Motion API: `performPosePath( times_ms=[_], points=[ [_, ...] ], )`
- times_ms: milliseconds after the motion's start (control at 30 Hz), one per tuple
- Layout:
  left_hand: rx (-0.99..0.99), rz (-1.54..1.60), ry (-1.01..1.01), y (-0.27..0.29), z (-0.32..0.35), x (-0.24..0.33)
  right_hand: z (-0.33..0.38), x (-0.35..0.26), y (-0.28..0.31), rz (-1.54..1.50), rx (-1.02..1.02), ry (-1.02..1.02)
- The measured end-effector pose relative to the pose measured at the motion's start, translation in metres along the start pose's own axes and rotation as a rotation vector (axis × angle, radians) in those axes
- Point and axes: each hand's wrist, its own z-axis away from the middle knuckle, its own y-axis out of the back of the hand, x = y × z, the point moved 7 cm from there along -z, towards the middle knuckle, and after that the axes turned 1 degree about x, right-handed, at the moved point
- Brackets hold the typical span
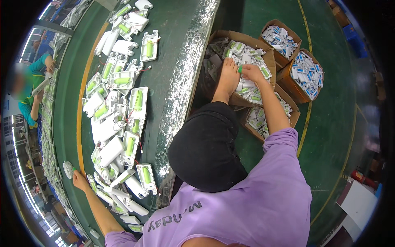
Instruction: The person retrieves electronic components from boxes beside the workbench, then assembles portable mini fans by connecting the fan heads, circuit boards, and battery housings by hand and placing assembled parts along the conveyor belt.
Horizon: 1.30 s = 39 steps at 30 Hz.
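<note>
My right hand (252, 72) reaches into an open cardboard box (269, 57) on the floor at my right. Its fingers are closed on a small white part with a green cell (240, 69). The box holds several white housings with green cells. My bare foot (228, 78) rests on the box rim, right beside that hand. My left hand (80, 180) lies far out on the green belt (164, 24), fingers apart, holding nothing. Its fingertips are next to a round white disc (68, 169). A pile of white housings (119, 136) lies just to the right of it.
Three more cardboard boxes of white and blue parts stand around the first: one (282, 39), another (306, 74), a third (263, 119). A silver foil strip (185, 78) edges the belt. Another person in green (29, 88) works at the far left. The floor is green with yellow lines.
</note>
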Motion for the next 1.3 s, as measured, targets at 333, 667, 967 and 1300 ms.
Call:
performPosePath(
  times_ms=[333,667,967,1300],
  points=[
    [0.016,-0.115,-0.082,0.005,0.003,0.009,0.027,-0.016,-0.015,-0.333,-0.047,0.013],
    [0.004,-0.054,-0.049,0.006,-0.003,-0.003,0.015,0.007,-0.010,-0.549,-0.120,-0.024],
    [0.022,0.038,-0.008,0.001,0.005,0.005,0.017,0.010,-0.009,-0.619,-0.152,0.025],
    [0.020,0.080,0.013,0.001,0.004,0.001,0.017,-0.004,-0.009,-0.475,-0.229,0.033]
  ],
)
